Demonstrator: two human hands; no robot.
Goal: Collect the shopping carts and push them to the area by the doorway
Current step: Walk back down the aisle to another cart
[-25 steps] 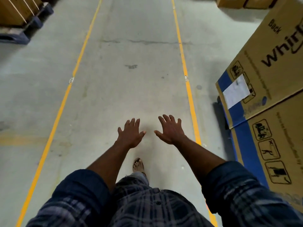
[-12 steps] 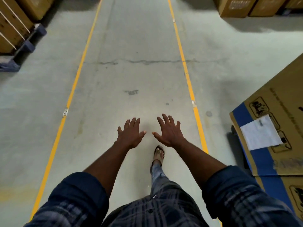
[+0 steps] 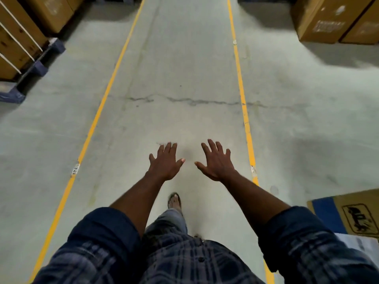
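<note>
No shopping cart and no doorway are in view. My left hand [image 3: 165, 163] and my right hand [image 3: 217, 161] are stretched out in front of me, palms down, fingers straight and spread. Neither holds or touches anything. They hover over a grey concrete aisle [image 3: 184, 68] that runs ahead between two yellow floor lines [image 3: 241, 89]. One sandalled foot [image 3: 174, 199] shows below my hands.
Strapped cardboard boxes on a blue pallet [image 3: 34, 66] stand at the left edge. Brown cartons [image 3: 320, 21] sit at the far right. A large blue-and-brown carton [image 3: 348, 214] lies close at the lower right. A crack [image 3: 190, 101] crosses the aisle floor.
I have walked forward along the aisle. The large carton on the right has slid back and almost out of view, and the floor crack is nearer. My hands stay outstretched.
</note>
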